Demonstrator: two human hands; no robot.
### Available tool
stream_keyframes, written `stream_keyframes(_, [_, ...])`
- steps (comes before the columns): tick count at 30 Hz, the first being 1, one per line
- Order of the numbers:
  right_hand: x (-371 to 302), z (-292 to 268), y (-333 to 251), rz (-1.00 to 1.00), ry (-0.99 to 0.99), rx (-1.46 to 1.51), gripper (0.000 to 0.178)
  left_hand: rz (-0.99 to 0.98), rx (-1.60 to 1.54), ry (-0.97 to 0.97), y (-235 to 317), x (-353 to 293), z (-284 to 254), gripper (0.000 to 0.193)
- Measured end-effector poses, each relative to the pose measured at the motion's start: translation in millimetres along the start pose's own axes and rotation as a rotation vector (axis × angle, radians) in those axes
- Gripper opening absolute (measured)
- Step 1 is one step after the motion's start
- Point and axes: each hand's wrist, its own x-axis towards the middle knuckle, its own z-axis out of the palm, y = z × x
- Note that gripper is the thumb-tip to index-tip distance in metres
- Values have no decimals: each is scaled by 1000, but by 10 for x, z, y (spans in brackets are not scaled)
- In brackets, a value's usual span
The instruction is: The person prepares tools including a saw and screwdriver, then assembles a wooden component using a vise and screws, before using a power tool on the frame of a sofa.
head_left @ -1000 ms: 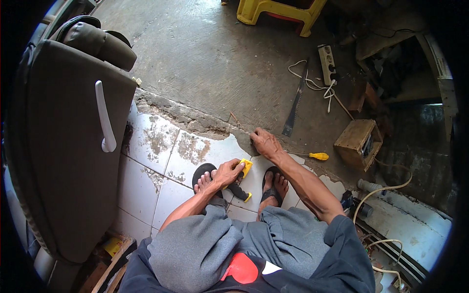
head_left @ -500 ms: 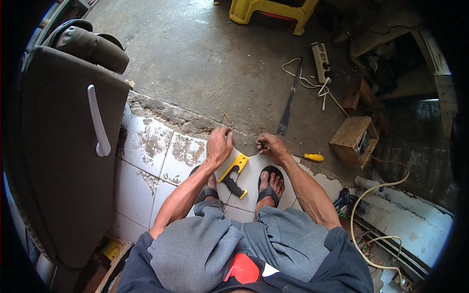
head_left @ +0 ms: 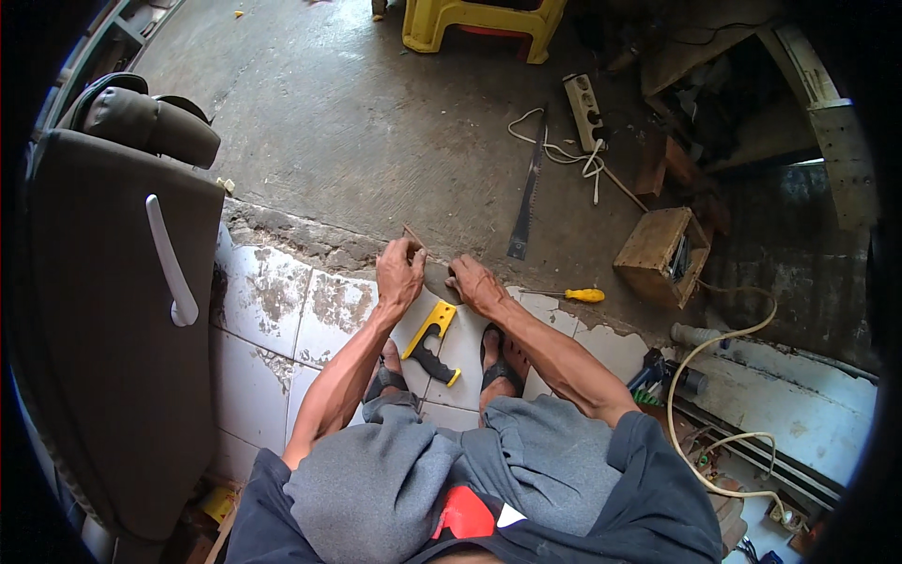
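My left hand [head_left: 401, 274] is low at the broken edge where the white tiles meet the concrete, its fingers curled together. A thin brown stick [head_left: 412, 235] lies by its fingertips. Facing it across a small gap, my right hand [head_left: 477, 285] bends its fingers down to the floor in a pinch. Whatever either hand grips is hidden. Between my feet rests a yellow and black saw handle [head_left: 432, 344], without a blade. A loose dark saw blade [head_left: 529, 202] lies on the concrete beyond my right hand. A yellow-handled screwdriver [head_left: 584, 295] lies to its right.
A wooden box [head_left: 661, 257] with metal pieces inside stands at right, near a power strip [head_left: 584, 111] and its white cord. A brown padded seat [head_left: 122, 329] with a white lever fills the left. A yellow stool [head_left: 479, 26] stands at the far side.
The view has shifted, so the scene sits farther left. My right hand has moved left, nearer my left hand, fingers lowered to the floor. The saw handle, blade and screwdriver stay in place.
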Motion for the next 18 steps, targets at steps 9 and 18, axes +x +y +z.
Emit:
stream_keyframes(9, [-113, -45, 64, 64, 19, 89, 26, -147, -246, -123, 268, -266, -101, 22])
stream_keyframes(18, [-18, -49, 78, 95, -64, 117, 28, -215, -281, -135, 232, -304, -136, 22])
